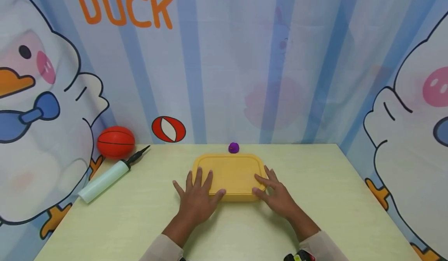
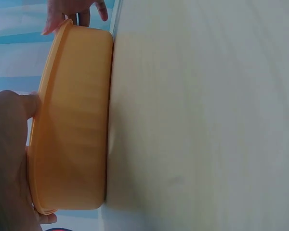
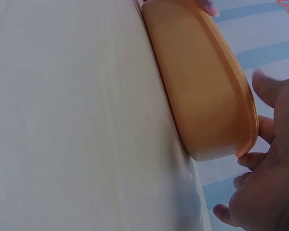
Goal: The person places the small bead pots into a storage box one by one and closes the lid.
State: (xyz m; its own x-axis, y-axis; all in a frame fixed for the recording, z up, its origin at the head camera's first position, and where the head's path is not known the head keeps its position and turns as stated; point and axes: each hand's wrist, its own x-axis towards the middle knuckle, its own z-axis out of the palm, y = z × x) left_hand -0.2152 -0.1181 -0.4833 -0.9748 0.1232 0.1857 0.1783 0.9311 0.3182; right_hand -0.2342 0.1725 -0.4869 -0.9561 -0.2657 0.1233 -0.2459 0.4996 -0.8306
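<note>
A yellow lidded plastic box (image 1: 232, 175) sits on the table, its lid (image 2: 47, 91) covering the top. My left hand (image 1: 197, 202) lies over the box's front left corner with fingers spread, the thumb touching the lid near the front edge. At the right end is my right hand (image 1: 280, 200), fairly straight-fingered. In the right wrist view, fingers of the right hand (image 3: 267, 178) touch the lid's rim at the corner while the thumb stands apart from it. What the box holds is hidden.
Just behind the box is a small purple object (image 1: 233, 148), too small to identify. On the left lie a red ball (image 1: 116, 142) with black lines and a pale green hand pump (image 1: 106, 181) with a black nozzle. A striped duck-print curtain (image 1: 224, 58) hangs behind the table (image 1: 325, 187).
</note>
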